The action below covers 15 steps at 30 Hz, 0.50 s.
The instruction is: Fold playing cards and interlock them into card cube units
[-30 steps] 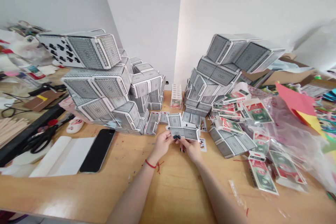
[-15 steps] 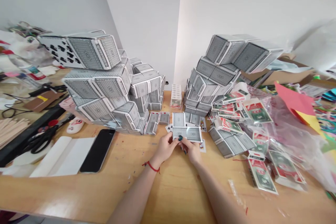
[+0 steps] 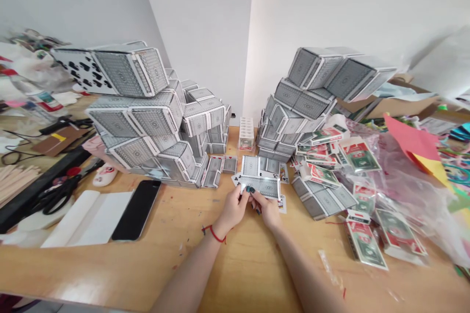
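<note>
My left hand [image 3: 232, 210] and my right hand [image 3: 267, 209] meet over the wooden table [image 3: 235, 264], both closed on a small assembly of grey-backed playing cards [image 3: 259, 185]. One card stands upright at the assembly's back left. A red string circles my left wrist. More loose cards lie flat just behind, by the card in my fingers. A tall stack of card-built boxes [image 3: 143, 117] rises to the left and another stack [image 3: 312, 93] to the right.
A black phone [image 3: 136, 209] and white paper [image 3: 88, 217] lie at the left, with scissors [image 3: 55, 194] beyond. Red and green card packs [image 3: 367, 244] and plastic wrap [image 3: 411, 181] litter the right. Coloured paper [image 3: 418, 146] sits at the far right.
My hands have shifted slightly with the card assembly; the upright card at its back has been pressed closer in. The stacks have not moved.
</note>
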{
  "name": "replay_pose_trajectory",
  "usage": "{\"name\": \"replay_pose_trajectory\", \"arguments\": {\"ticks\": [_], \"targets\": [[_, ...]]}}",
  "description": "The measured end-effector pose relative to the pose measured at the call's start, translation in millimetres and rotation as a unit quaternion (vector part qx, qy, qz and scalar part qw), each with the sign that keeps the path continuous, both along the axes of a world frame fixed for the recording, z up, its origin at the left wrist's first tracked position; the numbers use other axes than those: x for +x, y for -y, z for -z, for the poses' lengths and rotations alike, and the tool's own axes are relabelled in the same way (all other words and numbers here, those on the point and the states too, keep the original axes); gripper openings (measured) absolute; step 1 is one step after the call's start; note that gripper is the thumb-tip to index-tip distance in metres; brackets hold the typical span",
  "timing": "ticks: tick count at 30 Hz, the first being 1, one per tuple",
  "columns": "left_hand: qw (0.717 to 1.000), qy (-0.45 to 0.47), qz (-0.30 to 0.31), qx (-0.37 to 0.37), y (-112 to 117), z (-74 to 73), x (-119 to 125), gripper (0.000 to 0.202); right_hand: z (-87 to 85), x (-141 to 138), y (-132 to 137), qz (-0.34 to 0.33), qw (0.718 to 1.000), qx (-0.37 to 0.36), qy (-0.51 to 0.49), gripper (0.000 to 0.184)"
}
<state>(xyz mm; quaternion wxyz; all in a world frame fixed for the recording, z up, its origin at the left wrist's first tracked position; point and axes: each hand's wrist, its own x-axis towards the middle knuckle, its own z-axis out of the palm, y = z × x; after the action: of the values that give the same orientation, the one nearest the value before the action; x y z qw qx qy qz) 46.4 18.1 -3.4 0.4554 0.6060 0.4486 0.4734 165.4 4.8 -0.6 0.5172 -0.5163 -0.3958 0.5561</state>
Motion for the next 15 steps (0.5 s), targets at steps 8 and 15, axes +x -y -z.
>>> {"name": "replay_pose_trajectory", "arguments": {"ticks": [8, 15], "targets": [[0.995, 0.081, -0.03, -0.052, 5.3, -0.5, 9.9, 0.033, 3.2, -1.8, -1.1, -0.048, 0.987, -0.041, -0.149, 0.035], [0.968, 0.185, 0.05, -0.163, 6.7, -10.2, 16.5, 0.035, 2.7, 3.1, -0.1, -0.11, 0.967, -0.056, -0.222, 0.034]]}}
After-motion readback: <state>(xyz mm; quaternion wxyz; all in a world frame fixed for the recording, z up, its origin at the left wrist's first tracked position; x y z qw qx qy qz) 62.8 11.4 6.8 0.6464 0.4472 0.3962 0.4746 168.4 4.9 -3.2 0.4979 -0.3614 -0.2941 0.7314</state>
